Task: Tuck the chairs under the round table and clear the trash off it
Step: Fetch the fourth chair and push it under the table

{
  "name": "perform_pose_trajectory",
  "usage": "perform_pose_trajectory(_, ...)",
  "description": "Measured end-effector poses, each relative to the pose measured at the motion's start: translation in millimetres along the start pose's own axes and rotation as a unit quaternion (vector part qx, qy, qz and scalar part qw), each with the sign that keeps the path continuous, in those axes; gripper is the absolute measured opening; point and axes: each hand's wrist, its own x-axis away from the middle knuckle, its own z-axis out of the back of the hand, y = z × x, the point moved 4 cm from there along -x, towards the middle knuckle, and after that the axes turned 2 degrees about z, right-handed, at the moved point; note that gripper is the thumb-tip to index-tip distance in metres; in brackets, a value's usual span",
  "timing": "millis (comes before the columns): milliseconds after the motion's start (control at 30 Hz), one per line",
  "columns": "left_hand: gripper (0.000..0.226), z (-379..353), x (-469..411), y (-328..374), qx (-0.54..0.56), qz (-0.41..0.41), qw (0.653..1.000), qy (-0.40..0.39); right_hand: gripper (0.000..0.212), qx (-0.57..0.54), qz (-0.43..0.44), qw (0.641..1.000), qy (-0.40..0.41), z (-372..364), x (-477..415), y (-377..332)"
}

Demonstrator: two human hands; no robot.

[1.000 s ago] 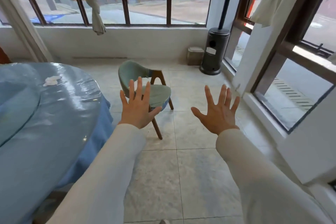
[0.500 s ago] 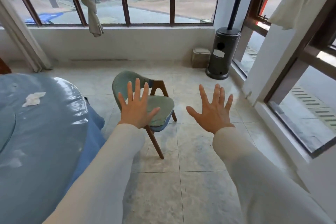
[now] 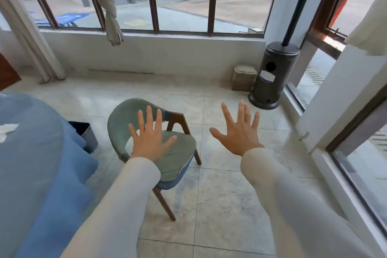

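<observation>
Both hands are raised with palms forward and empty. The left hand (image 3: 149,139) has its fingers (image 3: 149,118) spread wide and holds nothing. In the picture it overlaps the chair (image 3: 178,153), but whether it touches the backrest or hangs short of it cannot be told. The right hand (image 3: 238,134), equally splayed and empty, is out over bare floor (image 3: 226,199) to the chair's right, apart from it.

The chair stands on the floor off the right edge of the bench (image 3: 31,163), its curved backrest on the bench side and far side, its seat opening toward the viewer's right. It lies ahead of and just below the left fingers, so the left hand is judged the nearer for a grasp. Tucking will probably require turning the chair so that the seat faces the bench edge.

A crumpled white tissue (image 3: 7,131) lies on the bench top near the picture's left edge, well apart from both hands. A bin (image 3: 84,132) stands on the floor between the bench drape and the chair.

Compared with the earlier frames, the chair appears larger and closer, the bin has come into sight, and the tissue has slid toward the left edge; the hands keep the same open pose.
</observation>
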Motion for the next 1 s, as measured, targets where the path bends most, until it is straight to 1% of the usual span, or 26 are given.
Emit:
perform_pose_trajectory(67,0.097,-6.1,-23.3,16.6,-0.001,-0.006,1.000,-0.010,0.089,-0.009,0.002,1.000,-0.001,-2.0,-31.6,13.5)
perform_pose_trajectory(200,0.096,-21.7,-91.4,34.7,0.003,0.026,1.000,-0.016,0.088,-0.006,0.023,1.000,0.000,-19.1,-106.8,35.6)
perform_pose_trajectory(300,0.098,-34.7,-145.7,37.1,0.002,0.035,0.999,-0.011,0.088,-0.008,0.028,1.000,-0.007,-38.7,-163.6,45.8)
perform_pose_trajectory(433,0.100,-58.0,-223.5,31.8,-0.009,0.058,0.998,-0.014,0.088,-0.015,0.047,0.999,-0.020,-69.4,-241.3,45.8)
perform_pose_trajectory(533,0.103,-74.0,-288.2,34.4,0.002,0.079,0.997,-0.026,0.087,0.001,0.075,0.997,-0.015,-87.2,-305.2,39.0)
perform_pose_trajectory(700,0.105,-93.2,-403.1,53.4,0.019,0.066,0.996,-0.051,0.086,0.010,0.098,0.995,-0.012,-100.6,-423.6,28.7)
perform_pose_trajectory(833,0.103,-95.7,-490.7,69.0,0.015,0.067,0.996,-0.048,0.086,-0.024,0.084,0.996,-0.006,-105.2,-511.3,31.4)
perform_pose_trajectory(1000,0.101,-105.1,-574.9,82.6,0.015,0.062,0.997,-0.048,0.086,-0.032,0.078,0.996,-0.014,-126.6,-598.1,51.5)
